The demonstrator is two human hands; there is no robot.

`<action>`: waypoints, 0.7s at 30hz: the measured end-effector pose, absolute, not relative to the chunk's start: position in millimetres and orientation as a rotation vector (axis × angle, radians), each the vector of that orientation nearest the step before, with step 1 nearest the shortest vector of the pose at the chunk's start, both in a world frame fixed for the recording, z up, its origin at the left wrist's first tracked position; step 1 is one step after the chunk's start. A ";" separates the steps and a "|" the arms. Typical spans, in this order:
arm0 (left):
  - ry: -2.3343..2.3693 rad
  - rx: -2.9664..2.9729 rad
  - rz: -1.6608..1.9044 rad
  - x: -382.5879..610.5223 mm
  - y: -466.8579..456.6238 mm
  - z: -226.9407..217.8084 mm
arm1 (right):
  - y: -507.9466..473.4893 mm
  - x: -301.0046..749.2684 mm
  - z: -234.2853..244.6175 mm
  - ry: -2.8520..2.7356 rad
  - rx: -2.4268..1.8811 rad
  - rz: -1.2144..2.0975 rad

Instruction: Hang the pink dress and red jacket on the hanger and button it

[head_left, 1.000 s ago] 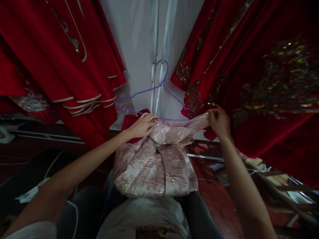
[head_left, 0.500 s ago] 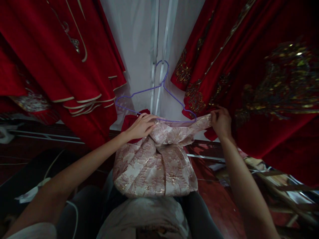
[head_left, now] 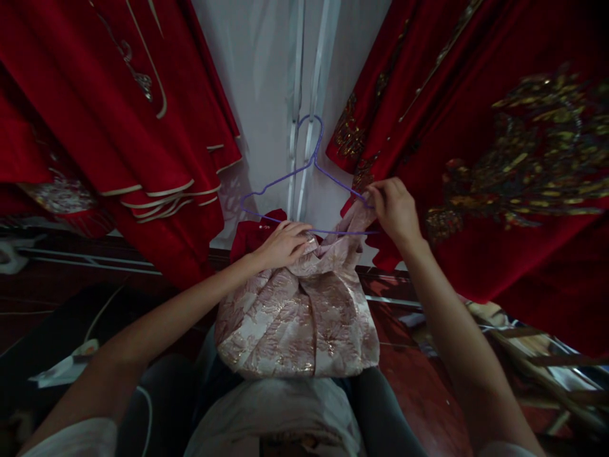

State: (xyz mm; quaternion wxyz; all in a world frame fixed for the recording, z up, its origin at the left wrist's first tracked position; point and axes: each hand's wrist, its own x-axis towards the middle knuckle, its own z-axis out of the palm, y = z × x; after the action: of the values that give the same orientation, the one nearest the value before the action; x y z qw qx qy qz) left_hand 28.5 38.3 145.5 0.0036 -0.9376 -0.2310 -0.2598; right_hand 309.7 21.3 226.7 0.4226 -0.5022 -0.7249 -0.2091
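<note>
Hands: two, one left hand [head_left: 284, 246] and one right hand [head_left: 396, 208]
Forearms [head_left: 200, 295]: two, both bare
Purple hanger [head_left: 285, 174]: one
Pink-and-gold brocade garment [head_left: 290, 320]: one
Pale upright rods [head_left: 318, 63]: two, side by side
Clusters of red clothes [head_left: 124, 127]: two, one on each side; the pieces overlap too much to count
Large sequinned motif [head_left: 537, 162]: one, on the right-hand cluster
Legs [head_left: 380, 406]: two
White cable [head_left: 150, 412]: two visible stretches; whether they join, cannot tell
</note>
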 end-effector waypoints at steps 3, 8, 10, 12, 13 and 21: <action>-0.777 -2.916 -0.788 27.1 33.0 150.5 | 34.5 307.2 229.8 -1.832 -1.259 -0.485; -0.840 -2.858 -0.745 11.5 24.4 160.2 | 27.4 348.9 208.1 -1.693 -1.373 -0.506; -0.853 -2.832 -0.735 7.2 21.6 161.3 | 16.0 369.1 196.9 -1.667 -1.435 -0.528; -0.865 -2.809 -0.739 5.3 20.3 161.0 | 4.0 385.0 187.4 -1.655 -1.481 -0.560; -0.865 -2.805 -0.741 5.0 20.3 160.6 | -1.4 390.6 183.8 -1.653 -1.500 -0.574; -0.827 -2.865 -0.782 4.8 27.5 159.1 | -5.4 380.5 189.2 -1.653 -1.464 -0.600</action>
State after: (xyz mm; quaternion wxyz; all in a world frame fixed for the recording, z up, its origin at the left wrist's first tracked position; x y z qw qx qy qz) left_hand 4.8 27.5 159.1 0.0294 -0.9289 -0.2682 -0.2536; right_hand 380.5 -5.4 189.2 0.4141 -0.5824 -0.6576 -0.2387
